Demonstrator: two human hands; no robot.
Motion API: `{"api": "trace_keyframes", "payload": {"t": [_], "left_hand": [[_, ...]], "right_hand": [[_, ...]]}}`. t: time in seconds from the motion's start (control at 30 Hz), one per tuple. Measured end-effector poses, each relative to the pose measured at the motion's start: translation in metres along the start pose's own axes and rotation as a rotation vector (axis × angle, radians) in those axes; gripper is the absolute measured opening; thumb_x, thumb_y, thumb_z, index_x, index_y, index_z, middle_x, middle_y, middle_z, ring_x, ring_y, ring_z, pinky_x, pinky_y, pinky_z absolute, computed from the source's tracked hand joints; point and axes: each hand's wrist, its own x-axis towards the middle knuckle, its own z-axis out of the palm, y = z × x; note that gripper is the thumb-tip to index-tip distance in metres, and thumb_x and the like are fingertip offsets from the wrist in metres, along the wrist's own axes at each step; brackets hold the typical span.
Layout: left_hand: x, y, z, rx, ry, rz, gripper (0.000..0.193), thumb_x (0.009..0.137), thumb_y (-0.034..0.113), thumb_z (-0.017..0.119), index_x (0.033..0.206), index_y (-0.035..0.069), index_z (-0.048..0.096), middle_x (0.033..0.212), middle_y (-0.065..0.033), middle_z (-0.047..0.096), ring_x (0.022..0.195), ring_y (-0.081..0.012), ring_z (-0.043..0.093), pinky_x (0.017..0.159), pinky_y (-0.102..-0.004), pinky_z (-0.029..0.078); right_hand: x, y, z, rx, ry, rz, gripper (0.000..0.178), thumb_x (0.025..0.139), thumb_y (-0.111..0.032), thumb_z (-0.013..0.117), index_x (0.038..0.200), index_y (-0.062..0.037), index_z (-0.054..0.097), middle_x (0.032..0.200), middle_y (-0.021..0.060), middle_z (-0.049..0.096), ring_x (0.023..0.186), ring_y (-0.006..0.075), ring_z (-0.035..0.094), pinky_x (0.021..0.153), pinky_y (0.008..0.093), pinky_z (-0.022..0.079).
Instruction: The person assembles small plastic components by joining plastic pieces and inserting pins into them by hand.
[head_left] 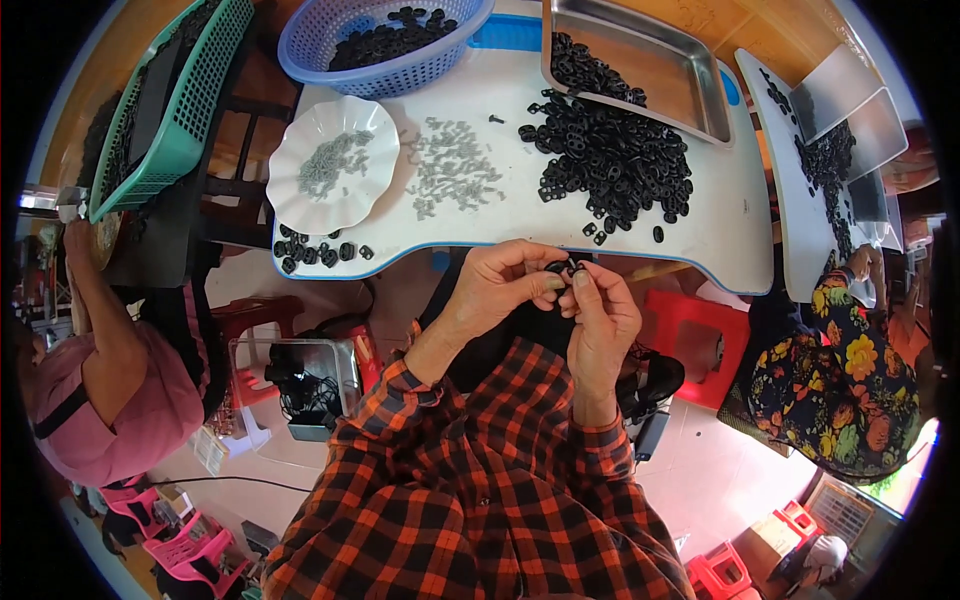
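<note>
Left grip (503, 285), right grip (602, 312), pinching black pieces (576, 267)

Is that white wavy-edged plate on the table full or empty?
Partly filled: small grey pieces lie piled around the middle of the white plate, leaving its outer rim bare.
</note>
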Motion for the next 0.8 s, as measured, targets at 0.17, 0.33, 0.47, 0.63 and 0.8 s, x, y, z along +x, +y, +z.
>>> {"api": "trace_keyframes", "payload": {"t": [0.17, 0.33, 0.47, 0.63, 0.8], "left_hand": [[-0.0036, -0.0033, 0.0009, 0.119, 0.031, 0.108, 0.023, 0.085, 0.001, 0.064, 0.107, -0.004, 0.063, 0.088, -0.0061, 0.064, 0.070, -0.0083, 0.062, 0.062, -0.0209, 0.053], [-0.0035, -0.0029, 0.0030, 0.251, 0.097, 0.179, 0.021, 0.085, 0.000, 0.062, 0.106, -0.004, 0.064, 0.090, -0.0073, 0.063, 0.072, -0.0090, 0.062, 0.063, -0.0210, 0.053], [-0.0035, -0.0048, 0.0033, 0.269, 0.066, 0.221, 0.020, 0.086, -0.001, 0.061, 0.105, -0.004, 0.064, 0.092, -0.0079, 0.062, 0.074, -0.0097, 0.062, 0.066, -0.0213, 0.053], [-0.0041, -0.0059, 0.0038, 0.110, 0.047, 0.144, 0.024, 0.084, -0.003, 0.062, 0.108, -0.004, 0.063, 0.092, -0.0074, 0.061, 0.074, -0.0099, 0.061, 0.067, -0.0216, 0.052], [-0.0047, -0.0059, 0.0039, 0.104, 0.042, 0.109, 0.025, 0.083, -0.002, 0.064, 0.107, -0.004, 0.062, 0.087, -0.0047, 0.061, 0.070, -0.0082, 0.059, 0.063, -0.0204, 0.051]], "right_hand": [[-0.0036, 0.0008, 0.0048, -0.080, 0.015, -0.024, 0.014, 0.090, -0.007, 0.059, 0.100, 0.0024, 0.061, 0.085, 0.0046, 0.065, 0.065, 0.0047, 0.054, 0.058, 0.0169, 0.042], [-0.0040, 0.0022, 0.0072, -0.135, 0.030, -0.068, 0.013, 0.090, -0.008, 0.059, 0.100, 0.0005, 0.061, 0.079, 0.0030, 0.064, 0.067, 0.0056, 0.058, 0.059, 0.0174, 0.045], [-0.0033, 0.0042, 0.0046, -0.144, 0.027, -0.064, 0.013, 0.090, -0.008, 0.059, 0.100, 0.0007, 0.061, 0.081, 0.0046, 0.066, 0.068, 0.0065, 0.060, 0.059, 0.0178, 0.046], [-0.0028, -0.0003, 0.0079, -0.047, 0.055, 0.002, 0.014, 0.089, -0.006, 0.059, 0.099, 0.0022, 0.062, 0.083, 0.0044, 0.065, 0.064, 0.0055, 0.056, 0.057, 0.0172, 0.043], [-0.0003, 0.0047, 0.0012, 0.013, 0.028, 0.023, 0.014, 0.089, -0.007, 0.061, 0.099, 0.0023, 0.062, 0.081, 0.0044, 0.065, 0.064, 0.0059, 0.058, 0.057, 0.0175, 0.044]]}}
